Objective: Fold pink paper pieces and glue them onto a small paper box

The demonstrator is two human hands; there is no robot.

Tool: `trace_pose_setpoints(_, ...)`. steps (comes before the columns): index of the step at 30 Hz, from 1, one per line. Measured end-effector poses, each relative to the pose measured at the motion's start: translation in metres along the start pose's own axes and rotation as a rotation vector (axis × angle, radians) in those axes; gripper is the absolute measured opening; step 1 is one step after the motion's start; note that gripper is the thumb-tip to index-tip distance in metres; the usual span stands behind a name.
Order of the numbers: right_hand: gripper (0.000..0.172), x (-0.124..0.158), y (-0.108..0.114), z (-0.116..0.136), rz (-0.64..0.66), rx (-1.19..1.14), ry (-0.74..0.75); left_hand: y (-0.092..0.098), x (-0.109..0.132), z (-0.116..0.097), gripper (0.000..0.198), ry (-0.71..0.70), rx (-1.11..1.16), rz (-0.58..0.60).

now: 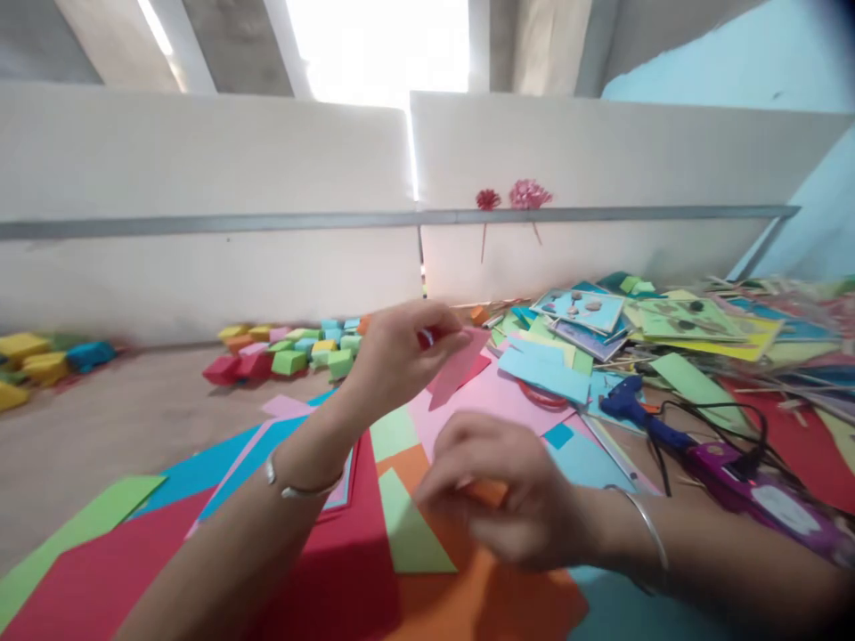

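Note:
My left hand (409, 349) is raised over the middle of the work surface, its thumb and fingers pinched on a small pink paper piece (460, 363) that hangs tilted. Lower and to the right, my right hand (502, 488) is curled with fingertips together, slightly blurred; whether anything is between them is hidden. Beneath it are an orange paper sheet (427, 605) and a pale green paper piece (409, 525). A large red sheet (334, 570) spreads under my left forearm, and a light pink sheet (427, 418) lies behind my hands.
Several coloured paper cubes (290, 361) sit at the back left, more yellow ones (46, 367) farther left. On the right lie a purple and blue glue gun (728, 476) with a black cord, and piled decorated cards (691, 319). Two paper flowers (530, 194) hang on the wall rail.

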State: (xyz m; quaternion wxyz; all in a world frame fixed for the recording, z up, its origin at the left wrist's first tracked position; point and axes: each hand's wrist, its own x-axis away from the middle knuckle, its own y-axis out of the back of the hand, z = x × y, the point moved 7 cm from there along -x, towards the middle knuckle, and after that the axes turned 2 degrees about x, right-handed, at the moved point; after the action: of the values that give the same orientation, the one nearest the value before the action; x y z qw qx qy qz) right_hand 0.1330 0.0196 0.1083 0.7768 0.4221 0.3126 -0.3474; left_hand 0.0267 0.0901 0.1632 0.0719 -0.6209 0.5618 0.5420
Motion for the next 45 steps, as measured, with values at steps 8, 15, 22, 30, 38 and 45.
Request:
trace_pose_setpoints(8, 0.014, -0.016, 0.078, -0.032, -0.441, 0.471, -0.151, 0.002, 0.003, 0.006, 0.018, 0.170, 0.096, 0.106)
trace_pose_setpoints(15, 0.014, -0.016, 0.075, -0.049, -0.357, 0.378, -0.253, -0.001, 0.004, -0.013, 0.016, 0.104, 0.045, 0.143)
trace_pose_setpoints(22, 0.008, -0.019, 0.070, -0.048, -0.172, 0.478, -0.219, -0.010, 0.005, -0.007, 0.015, 0.056, -0.047, 0.219)
trace_pose_setpoints(30, 0.016, -0.016, 0.078, -0.044, -0.216, 0.751, -0.126, -0.011, 0.009, -0.013, 0.003, 0.026, -0.184, 0.104)
trace_pose_setpoints(38, 0.012, -0.007, 0.097, -0.013, -0.605, 0.878, 0.199, -0.032, 0.022, -0.013, 0.031, 0.389, 0.399, 0.097)
trace_pose_setpoints(45, 0.016, 0.001, 0.049, -0.013, -0.283, 1.179, 0.518, -0.060, 0.035, 0.001, 0.030, 0.707, 1.053, 0.073)
